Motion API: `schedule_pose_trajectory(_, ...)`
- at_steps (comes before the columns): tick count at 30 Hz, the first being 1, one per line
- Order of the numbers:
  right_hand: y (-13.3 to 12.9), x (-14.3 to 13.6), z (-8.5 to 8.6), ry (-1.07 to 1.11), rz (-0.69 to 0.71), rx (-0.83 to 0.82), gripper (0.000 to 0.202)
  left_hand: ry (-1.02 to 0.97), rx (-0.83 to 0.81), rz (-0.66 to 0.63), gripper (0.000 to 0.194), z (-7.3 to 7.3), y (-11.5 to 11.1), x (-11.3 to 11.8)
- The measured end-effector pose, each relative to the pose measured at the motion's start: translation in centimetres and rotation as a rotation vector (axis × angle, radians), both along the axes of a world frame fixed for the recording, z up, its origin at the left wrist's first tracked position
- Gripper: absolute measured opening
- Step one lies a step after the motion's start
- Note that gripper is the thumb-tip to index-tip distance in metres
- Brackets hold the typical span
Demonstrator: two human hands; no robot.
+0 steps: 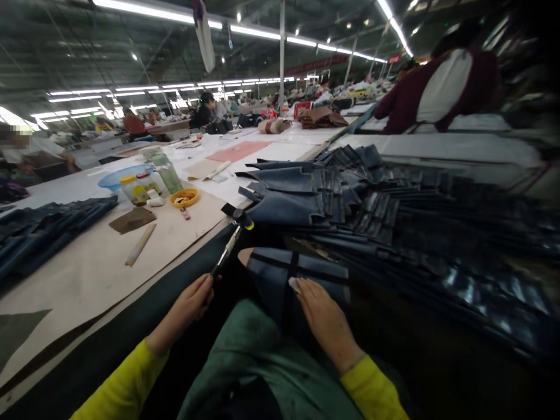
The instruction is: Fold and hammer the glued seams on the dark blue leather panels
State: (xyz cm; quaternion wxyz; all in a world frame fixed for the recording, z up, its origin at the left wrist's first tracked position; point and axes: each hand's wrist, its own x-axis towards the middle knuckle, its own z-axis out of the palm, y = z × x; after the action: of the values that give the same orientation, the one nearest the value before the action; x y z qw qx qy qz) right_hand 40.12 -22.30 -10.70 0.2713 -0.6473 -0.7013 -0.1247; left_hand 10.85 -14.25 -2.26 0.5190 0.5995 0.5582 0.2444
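My left hand (198,296) is closed around the handle of a hammer (227,249), whose dark head points up and away from me at the table edge. My right hand (322,315) lies over a dark blue leather panel (321,269) crossed by black straps, its fingers close together and bent onto the surface. A small white thing (293,284) shows at these fingertips; whether it is a finger cover or a loose bit is unclear. The panel's left end curves and shows a tan underside. A green apron (249,361) covers my lap below.
Stacked dark blue leather pieces (289,195) spread along the right side. On the left, the table (188,256) bears a yellow dish (184,198), jars (133,189), a green bottle (166,169) and a pale stick (140,245). Another person (441,87) stands at the upper right.
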Motion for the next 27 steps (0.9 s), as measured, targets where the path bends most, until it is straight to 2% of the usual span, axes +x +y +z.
schedule_pose_trajectory(2,0.0,-0.3,0.3,0.018,-0.016,-0.053,0.035,0.088,0.075,-0.04,0.052,-0.3,0.2,-0.8)
schedule_pose_trajectory(7,-0.2,-0.3,0.6,0.025,-0.02,-0.073,0.033,0.342,0.17,-0.21,0.041,-2.3,0.2,-2.2)
schedule_pose_trajectory(10,-0.2,-0.4,0.8,0.015,-0.028,-0.089,0.033,0.304,0.142,-0.183,0.044,-2.0,0.6,-2.2)
schedule_pose_trajectory(14,-0.3,-0.5,1.0,0.004,-0.051,-0.098,0.033,0.196,0.131,-0.069,0.049,-1.5,1.4,-2.1)
schedule_pose_trajectory(19,-0.3,-0.5,1.1,0.017,-0.052,-0.108,0.033,0.313,0.122,-0.193,0.048,-2.1,1.9,-2.0)
schedule_pose_trajectory(24,-0.4,-0.6,1.2,0.055,-0.059,-0.123,0.036,0.204,0.151,-0.129,0.049,-1.1,1.3,-0.6)
schedule_pose_trajectory(27,-0.5,-0.6,1.2,0.074,-0.051,-0.124,0.036,0.255,0.138,-0.236,0.047,-1.3,1.0,0.2)
